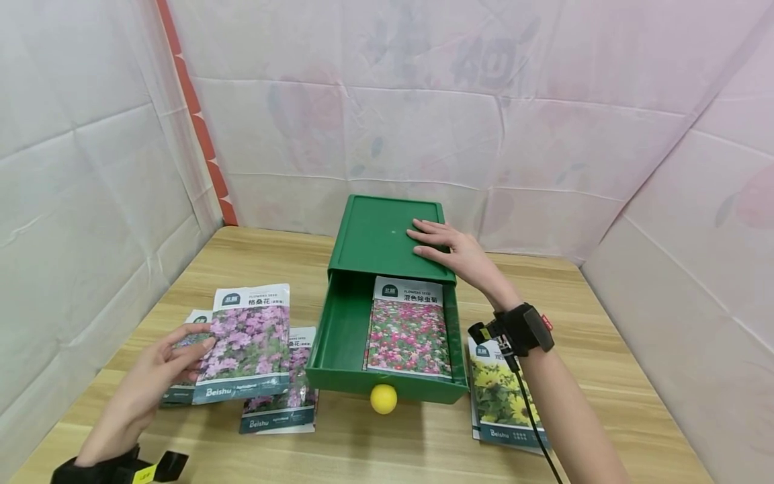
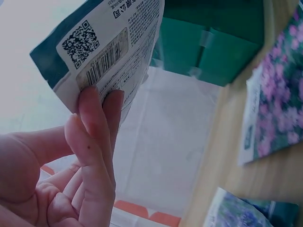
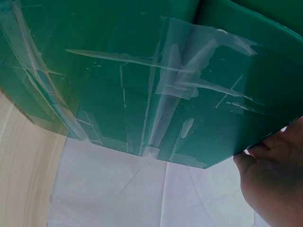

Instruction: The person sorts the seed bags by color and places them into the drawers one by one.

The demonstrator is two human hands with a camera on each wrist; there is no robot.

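Note:
My left hand [image 1: 158, 366] pinches a seed packet of pink-purple flowers [image 1: 250, 343] by its left edge, lifted off the table; the left wrist view shows its barcode back [image 2: 108, 52] between my fingers [image 2: 94, 127]. A green drawer box [image 1: 387, 236] stands mid-table with its drawer [image 1: 338, 329] pulled out, a yellow ball knob [image 1: 383, 398] on its front. Inside the drawer lies a packet of mixed pink flowers [image 1: 409, 329]. My right hand [image 1: 444, 247] rests flat on the box's top, fingers straight; the right wrist view shows the green side [image 3: 142, 80] and my palm [image 3: 272, 179].
More seed packets lie on the wooden table [image 1: 393, 444]: a purple one [image 1: 284, 403] by the drawer's left corner, another [image 1: 190, 323] under the held packet, and a yellow-flower one [image 1: 502, 396] right of the drawer. White cloth walls [image 1: 91, 202] close in the table.

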